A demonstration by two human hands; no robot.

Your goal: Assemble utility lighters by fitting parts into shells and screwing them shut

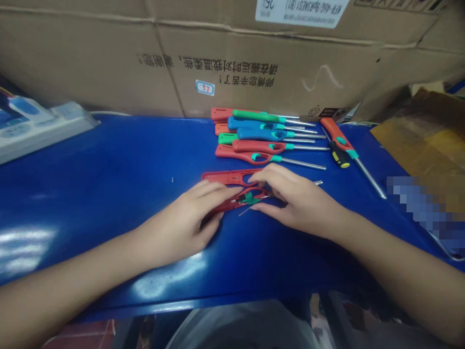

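Two halves of an opened red lighter lie on the blue table in front of me. The far casing half lies with its inside up. My left hand grips the grip end of the near lighter half, thumb below and fingers above. A green trigger and a thin wire or rod show at that half. My right hand is curled over the front of the halves, thumb and fingers closed around the near half's front, which it mostly hides. A metal tip shows beyond it.
Several red, blue and green lighters are stacked behind the hands. A red lighter lies right, over a black-yellow screwdriver. A small screw lies left. A power strip, a large carton and an open cardboard box surround the table.
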